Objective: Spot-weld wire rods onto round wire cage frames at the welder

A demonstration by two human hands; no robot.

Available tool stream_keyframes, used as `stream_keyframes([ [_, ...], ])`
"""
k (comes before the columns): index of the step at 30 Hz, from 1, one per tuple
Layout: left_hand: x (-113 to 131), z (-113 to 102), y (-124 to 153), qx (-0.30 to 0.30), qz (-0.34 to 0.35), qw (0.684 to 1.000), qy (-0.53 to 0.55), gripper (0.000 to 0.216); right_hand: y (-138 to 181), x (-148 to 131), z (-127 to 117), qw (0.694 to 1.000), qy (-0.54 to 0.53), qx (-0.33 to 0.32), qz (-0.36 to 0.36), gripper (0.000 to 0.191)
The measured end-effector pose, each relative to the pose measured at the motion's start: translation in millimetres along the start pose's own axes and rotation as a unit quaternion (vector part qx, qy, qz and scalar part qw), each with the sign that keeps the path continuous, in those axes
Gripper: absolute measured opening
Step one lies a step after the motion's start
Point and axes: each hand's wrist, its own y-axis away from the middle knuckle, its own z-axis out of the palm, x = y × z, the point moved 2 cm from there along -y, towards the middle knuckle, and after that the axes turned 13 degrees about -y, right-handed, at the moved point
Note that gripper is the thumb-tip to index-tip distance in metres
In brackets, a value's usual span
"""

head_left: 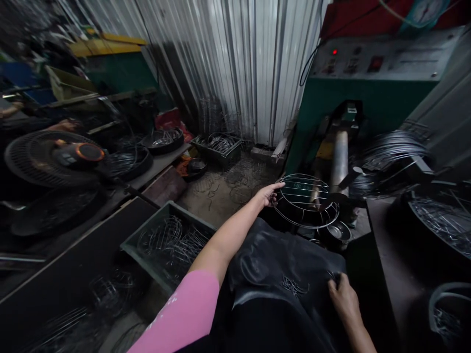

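My left hand (270,194) is stretched forward, its fingers closed on the left rim of a round wire rack (305,190). Parallel bars cross the rack's top ring, and a wider ring sits below it. The rack's right side is up against the metal arm of the green machine (341,157). Over the dark apron on my lap (265,250) lies a small bunch of short curved wires (295,287). To the right of them my right hand (344,294) is pinched, with a short wire piece, only partly visible, at its fingertips.
A green crate (142,260) of wire parts stands left of me, near a black fan (55,157). At right are a wire coil (395,149) and a black tub of wires (405,215). A metal bowl (339,231) sits below the rack. Another person's hand (64,125) shows far left.
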Motion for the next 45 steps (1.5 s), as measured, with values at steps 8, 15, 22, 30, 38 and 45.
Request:
stream_keyframes([
  [8, -7, 6, 9, 0.027, 0.036, 0.998, 0.043, 0.04, -3, -49, -29, 0.944, -0.32, 0.011, -0.077, 0.034],
  [15, -16, 18, 18, 0.06, 0.104, 0.988, 0.097, 0.036, -24, -148, -37, 0.851, -0.499, -0.003, -0.163, 0.034],
  [22, -13, 22, 22, 0.06, 0.132, 0.984, 0.102, 0.041, -30, -160, -42, 0.838, -0.514, 0.053, -0.178, 0.029],
  [30, -16, 27, 24, 0.061, 0.145, 0.983, 0.093, 0.039, -41, -148, -32, 0.901, -0.356, 0.056, -0.242, 0.026],
  [38, -14, 27, 26, 0.054, 0.142, 0.985, 0.084, 0.045, -42, -149, -34, 0.906, -0.364, 0.043, -0.212, 0.025],
  [45, -16, 30, 23, 0.055, 0.129, 0.987, 0.083, 0.043, -40, -152, -38, 0.893, -0.41, 0.037, -0.181, 0.023],
])
